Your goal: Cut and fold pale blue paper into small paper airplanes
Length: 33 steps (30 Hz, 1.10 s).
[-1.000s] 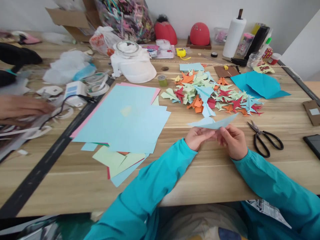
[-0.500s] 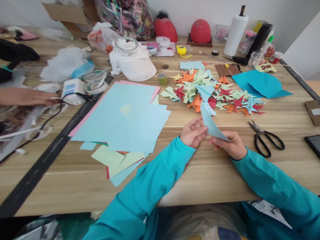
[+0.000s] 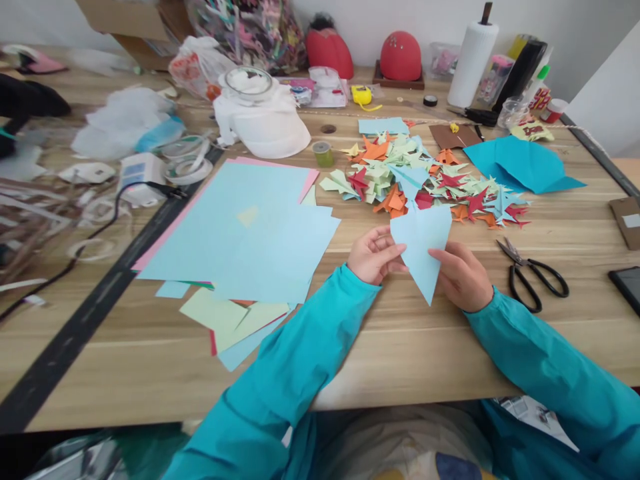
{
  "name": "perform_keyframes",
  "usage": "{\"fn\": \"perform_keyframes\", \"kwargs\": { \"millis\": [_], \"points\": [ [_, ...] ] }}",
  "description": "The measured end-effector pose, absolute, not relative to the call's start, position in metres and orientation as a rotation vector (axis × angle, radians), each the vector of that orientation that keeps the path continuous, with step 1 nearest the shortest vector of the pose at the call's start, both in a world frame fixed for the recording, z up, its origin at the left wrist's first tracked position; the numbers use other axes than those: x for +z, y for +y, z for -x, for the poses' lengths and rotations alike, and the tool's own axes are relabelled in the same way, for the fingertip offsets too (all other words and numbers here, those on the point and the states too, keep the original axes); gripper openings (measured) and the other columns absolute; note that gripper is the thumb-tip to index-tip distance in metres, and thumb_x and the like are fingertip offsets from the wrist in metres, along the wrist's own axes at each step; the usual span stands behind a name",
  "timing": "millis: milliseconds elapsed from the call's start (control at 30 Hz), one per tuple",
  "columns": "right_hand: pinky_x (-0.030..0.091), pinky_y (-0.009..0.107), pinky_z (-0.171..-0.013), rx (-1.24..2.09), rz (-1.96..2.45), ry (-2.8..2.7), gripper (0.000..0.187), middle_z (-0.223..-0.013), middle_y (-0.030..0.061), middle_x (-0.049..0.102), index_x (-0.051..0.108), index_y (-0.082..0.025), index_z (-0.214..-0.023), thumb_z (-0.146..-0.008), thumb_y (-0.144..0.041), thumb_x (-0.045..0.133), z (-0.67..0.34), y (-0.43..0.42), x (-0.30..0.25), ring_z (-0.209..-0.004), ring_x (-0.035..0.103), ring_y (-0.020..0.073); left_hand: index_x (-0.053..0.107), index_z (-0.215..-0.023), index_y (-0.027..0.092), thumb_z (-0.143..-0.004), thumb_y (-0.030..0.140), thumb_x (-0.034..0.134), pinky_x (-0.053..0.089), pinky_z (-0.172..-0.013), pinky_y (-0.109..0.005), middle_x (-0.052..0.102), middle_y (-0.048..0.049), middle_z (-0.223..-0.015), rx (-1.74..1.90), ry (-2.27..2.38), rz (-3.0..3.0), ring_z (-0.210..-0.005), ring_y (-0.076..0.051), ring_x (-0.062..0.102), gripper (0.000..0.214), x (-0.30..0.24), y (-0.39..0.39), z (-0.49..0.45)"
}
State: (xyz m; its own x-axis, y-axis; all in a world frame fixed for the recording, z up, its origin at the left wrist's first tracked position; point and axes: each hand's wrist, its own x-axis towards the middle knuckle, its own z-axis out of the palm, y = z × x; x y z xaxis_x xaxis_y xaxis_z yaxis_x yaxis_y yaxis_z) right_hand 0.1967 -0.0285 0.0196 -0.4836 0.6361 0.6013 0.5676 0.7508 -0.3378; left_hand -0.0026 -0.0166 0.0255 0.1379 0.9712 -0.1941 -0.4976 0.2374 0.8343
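Between my hands is a light blue sheet of paper (image 3: 421, 245), held up above the table with a pointed corner downward. My left hand (image 3: 376, 255) pinches its left edge, thumb in front. On the right edge, my right hand (image 3: 461, 275) grips it with the thumb on the near face; its other fingers are partly hidden behind. Just beyond lies a pile of folded paper shapes (image 3: 400, 163) in pale green, orange, red and blue. Black-handled scissors (image 3: 531, 273) rest to the right of my right hand, blades partly apart.
A stack of coloured sheets (image 3: 240, 233) covers the table on the left. Behind it are a white cap (image 3: 270, 127) and a green spool (image 3: 323, 154). A folded turquoise sheet (image 3: 520, 163) lies at the right. Cables and tape rolls (image 3: 187, 160) clutter the far left.
The light blue paper has turned from nearly edge-on to face me, its point now downward. My left hand shifted slightly left. Another person's hand at the far left has gone from view.
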Motion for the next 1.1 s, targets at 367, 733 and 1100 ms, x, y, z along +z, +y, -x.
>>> {"fn": "perform_keyframes", "kwargs": {
  "millis": [367,733,1100],
  "points": [
    [0.05,0.03,-0.068,-0.001,0.884,-2.252,0.025,-0.082,0.0064,0.066,0.068,-0.024,-0.104,-0.087,-0.015,0.051,-0.198,-0.025,0.013,-0.076,0.057,0.0178,0.051,-0.104,0.017,-0.069,0.018,0.064,0.048,-0.049,-0.024,0.054,0.0031,-0.07,1.087,1.343,-1.45,-0.052,-0.009,0.053,0.038,0.016,-0.012,0.02],
    [0.043,0.032,-0.063,0.061,0.983,-2.451,0.019,-0.073,0.0072,0.061,0.072,-0.021,-0.096,-0.085,-0.025,0.056,-0.2,-0.022,0.01,-0.067,0.048,0.0181,0.071,-0.082,0.016,-0.083,0.025,0.05,0.045,-0.066,-0.032,0.055,-0.0077,-0.079,0.792,1.08,-2.572,-0.073,-0.017,0.051,0.023,-0.001,-0.022,0.026],
    [0.046,0.036,-0.069,0.37,1.046,-2.362,0.011,-0.081,0.0074,0.059,0.073,-0.022,-0.079,-0.079,-0.024,0.062,-0.201,-0.02,0.012,-0.077,0.053,0.0198,0.071,-0.075,0.018,-0.08,0.027,0.054,0.043,-0.067,-0.034,0.058,-0.0072,-0.081,0.676,1.166,-2.56,-0.075,-0.019,0.052,0.021,0.012,-0.029,0.023]
  ]
}}
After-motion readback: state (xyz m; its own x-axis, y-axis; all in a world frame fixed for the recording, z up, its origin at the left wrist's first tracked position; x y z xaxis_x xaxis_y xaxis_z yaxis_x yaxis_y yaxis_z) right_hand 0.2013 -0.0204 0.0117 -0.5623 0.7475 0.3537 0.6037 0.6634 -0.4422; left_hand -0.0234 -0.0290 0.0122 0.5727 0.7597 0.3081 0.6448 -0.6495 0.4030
